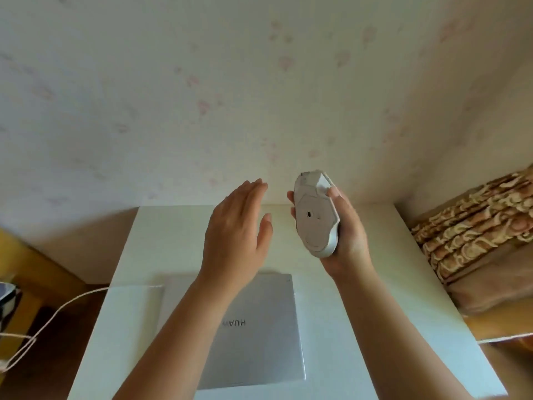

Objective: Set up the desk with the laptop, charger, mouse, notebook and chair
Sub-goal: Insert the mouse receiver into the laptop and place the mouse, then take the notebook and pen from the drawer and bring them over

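Head view, looking down over a white worktop [360,298] set against a pale wall with faint pink floral print [202,82]. The right hand [346,238] is raised above the worktop at about 1 o'clock from the frame centre and grips a white mouse [315,216]; the mouse is turned so that its underside, with a small dark sensor opening, faces the camera, its long axis nearly upright. Fingertips wrap its far edge and the thumb presses its right side. The left hand [238,229] is held in the air just beside the mouse, at its 9 o'clock, apart from it, with fingers extended together and the thumb spread; it holds nothing. A closed silver laptop [259,336] lies flat on the worktop at 6 o'clock, partly crossed by the left forearm, its lid lettering reading upside down. A white cable [57,310] leaves the laptop's left side and hangs off the worktop edge toward 8 o'clock. A brown patterned fabric [473,226] sits at 3 o'clock, beyond the worktop's right edge.
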